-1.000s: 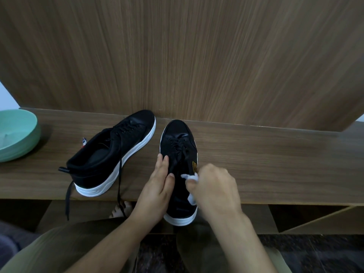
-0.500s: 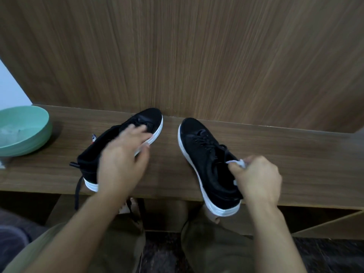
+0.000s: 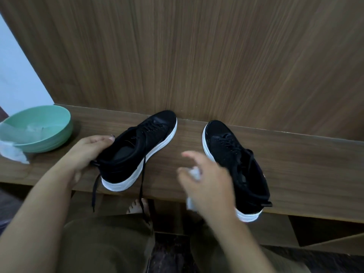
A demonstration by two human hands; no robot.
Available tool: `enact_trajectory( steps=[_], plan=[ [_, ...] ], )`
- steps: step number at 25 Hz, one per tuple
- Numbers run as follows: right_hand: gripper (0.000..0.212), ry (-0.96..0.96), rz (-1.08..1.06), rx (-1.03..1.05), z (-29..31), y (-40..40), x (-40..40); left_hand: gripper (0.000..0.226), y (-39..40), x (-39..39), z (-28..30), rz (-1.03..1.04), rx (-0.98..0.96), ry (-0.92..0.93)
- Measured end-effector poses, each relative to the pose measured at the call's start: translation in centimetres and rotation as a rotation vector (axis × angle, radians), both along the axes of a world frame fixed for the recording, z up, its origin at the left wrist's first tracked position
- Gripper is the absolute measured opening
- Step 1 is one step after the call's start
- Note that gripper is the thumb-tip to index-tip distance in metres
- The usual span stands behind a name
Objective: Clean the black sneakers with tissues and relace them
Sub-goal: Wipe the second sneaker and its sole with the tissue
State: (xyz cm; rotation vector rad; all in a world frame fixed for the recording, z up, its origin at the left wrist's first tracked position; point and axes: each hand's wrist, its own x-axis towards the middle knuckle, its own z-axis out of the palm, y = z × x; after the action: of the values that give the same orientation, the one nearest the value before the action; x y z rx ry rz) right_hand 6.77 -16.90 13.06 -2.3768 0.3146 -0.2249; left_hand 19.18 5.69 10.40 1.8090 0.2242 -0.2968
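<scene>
Seen from the head camera, two black sneakers with white soles sit toes-to-wall on a wooden shelf (image 3: pixel 295 154). The left hand (image 3: pixel 86 152) grips the heel collar of the left sneaker (image 3: pixel 141 150), whose loose black laces (image 3: pixel 142 184) dangle over the shelf's front edge. The right hand (image 3: pixel 206 184), motion-blurred, hovers between the shoes with its fingers curled around a crumpled white tissue (image 3: pixel 195 174); the right sneaker (image 3: pixel 234 160) lies just beside it. At far left, a green bowl (image 3: pixel 49 138) holds more tissue. No brand or lettering is legible on either shoe.
</scene>
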Motion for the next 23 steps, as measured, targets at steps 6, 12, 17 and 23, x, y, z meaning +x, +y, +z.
enact_trajectory(
  steps=[6,12,17,23],
  plan=[
    [0.038,0.252,0.179,0.225,-4.5,4.2,2.1,0.015,-2.1,-1.3,-0.1,-0.052,0.128,-0.07],
    [0.024,0.43,0.125,0.438,-6.7,2.0,1.8,0.055,-1.7,0.3,-2.3,-0.14,0.376,-0.092],
    [0.024,0.372,0.152,0.428,-7.7,3.3,1.6,0.021,-0.9,0.7,-3.0,-0.189,0.739,-0.01],
    [0.027,0.538,0.318,0.27,-7.2,2.9,1.6,0.011,-0.8,0.0,-1.9,-0.006,0.924,0.163]
  ],
)
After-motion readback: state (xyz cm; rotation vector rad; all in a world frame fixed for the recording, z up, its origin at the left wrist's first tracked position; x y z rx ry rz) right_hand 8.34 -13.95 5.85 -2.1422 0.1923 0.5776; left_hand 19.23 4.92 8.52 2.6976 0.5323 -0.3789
